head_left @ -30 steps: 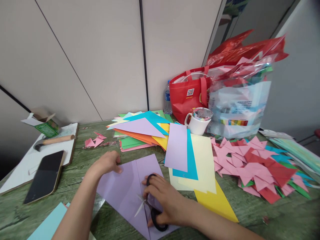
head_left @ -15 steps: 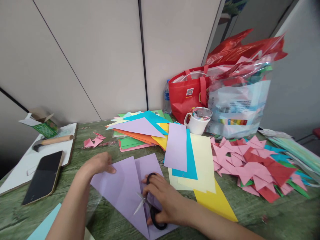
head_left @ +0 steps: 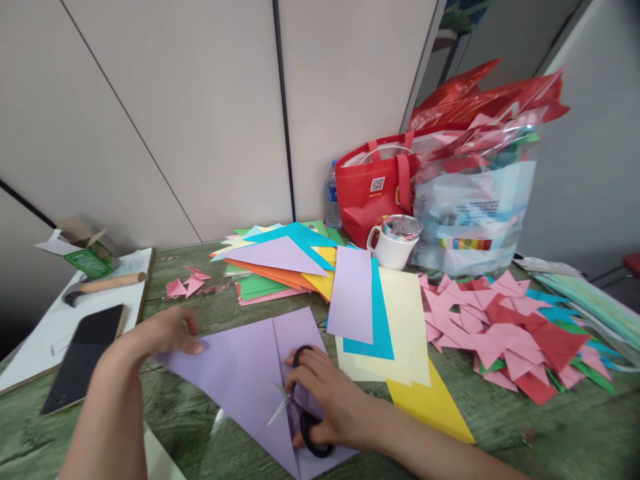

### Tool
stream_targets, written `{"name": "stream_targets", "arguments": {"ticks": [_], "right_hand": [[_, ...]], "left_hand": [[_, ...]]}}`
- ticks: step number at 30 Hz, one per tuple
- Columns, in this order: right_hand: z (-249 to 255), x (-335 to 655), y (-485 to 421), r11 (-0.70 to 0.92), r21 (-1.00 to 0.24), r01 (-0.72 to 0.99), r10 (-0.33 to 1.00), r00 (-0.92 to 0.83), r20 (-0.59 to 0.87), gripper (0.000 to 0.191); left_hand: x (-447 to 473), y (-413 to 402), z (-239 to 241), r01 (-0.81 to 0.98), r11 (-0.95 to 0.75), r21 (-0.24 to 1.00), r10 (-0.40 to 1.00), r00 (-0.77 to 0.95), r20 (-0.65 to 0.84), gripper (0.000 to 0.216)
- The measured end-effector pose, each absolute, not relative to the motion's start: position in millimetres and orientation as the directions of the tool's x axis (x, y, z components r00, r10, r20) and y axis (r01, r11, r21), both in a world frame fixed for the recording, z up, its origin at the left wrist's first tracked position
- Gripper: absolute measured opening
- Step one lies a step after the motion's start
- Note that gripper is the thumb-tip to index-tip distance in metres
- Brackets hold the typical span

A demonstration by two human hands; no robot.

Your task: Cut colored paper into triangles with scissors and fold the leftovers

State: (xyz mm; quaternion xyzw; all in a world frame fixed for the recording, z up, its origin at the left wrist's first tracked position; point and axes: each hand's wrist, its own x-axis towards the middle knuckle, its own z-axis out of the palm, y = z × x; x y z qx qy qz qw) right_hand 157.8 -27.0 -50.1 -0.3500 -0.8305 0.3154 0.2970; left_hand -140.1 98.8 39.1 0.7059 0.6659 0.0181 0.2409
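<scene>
A large sheet of purple paper [head_left: 235, 367] lies on the table in front of me, with a crease or flap edge running down it. My left hand [head_left: 173, 331] grips its left corner, the thumb along the upper edge; some fingers are hidden. In my right hand [head_left: 330, 393] are scissors [head_left: 283, 402] with black handles, their short blades parted and pointing left over the paper. The same hand rests on the sheet's right part. Just beyond lie a narrow purple strip [head_left: 351, 293], a blue piece [head_left: 383, 327] and cream sheets [head_left: 407, 313].
Behind is a stack of coloured paper [head_left: 280, 287]. Folded pink and red pieces [head_left: 500, 327] heap on the right. A white mug [head_left: 393, 250], red bag [head_left: 373, 193] and plastic bag [head_left: 475, 207] stand at the back. A phone [head_left: 85, 357] and hammer [head_left: 105, 285] lie left.
My left hand has moved left, drawing the purple paper's left corner outward so the sheet spreads wider. My right hand and the scissors stay in place.
</scene>
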Motion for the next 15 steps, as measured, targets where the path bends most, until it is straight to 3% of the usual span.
{"name": "stream_targets", "arguments": {"ticks": [3, 7, 9, 11, 15], "right_hand": [[-48.3, 158.0, -26.6, 0.498, -0.789, 0.359, 0.796, -0.55, 0.252, 0.058], [-49.8, 156.7, -24.1, 0.238, -0.951, 0.198, 0.928, -0.335, 0.162, 0.049], [-47.9, 154.8, -21.8, 0.082, -0.996, -0.03, 0.978, -0.19, 0.086, 0.035], [-38.6, 152.5, -19.5, -0.019, -0.951, -0.309, 0.996, -0.086, 0.008, 0.029], [5.0, 151.1, -25.3, -0.066, -0.782, -0.619, 0.995, -0.095, -0.009, 0.041]], "left_hand": [[-144.6, 89.0, 52.4, 0.891, 0.023, 0.454, 0.881, 0.196, -0.43, 0.024], [-149.8, 85.9, 53.6, 0.815, 0.092, 0.572, 0.833, 0.252, -0.492, 0.029], [-148.9, 90.0, 50.1, 0.815, 0.085, 0.573, 0.883, 0.205, -0.423, 0.028], [-144.5, 94.7, 49.0, 0.801, 0.063, 0.596, 0.93, 0.169, -0.326, 0.028], [-127.3, 96.2, 58.8, 0.717, 0.02, 0.696, 0.996, 0.05, -0.08, 0.033]]}}
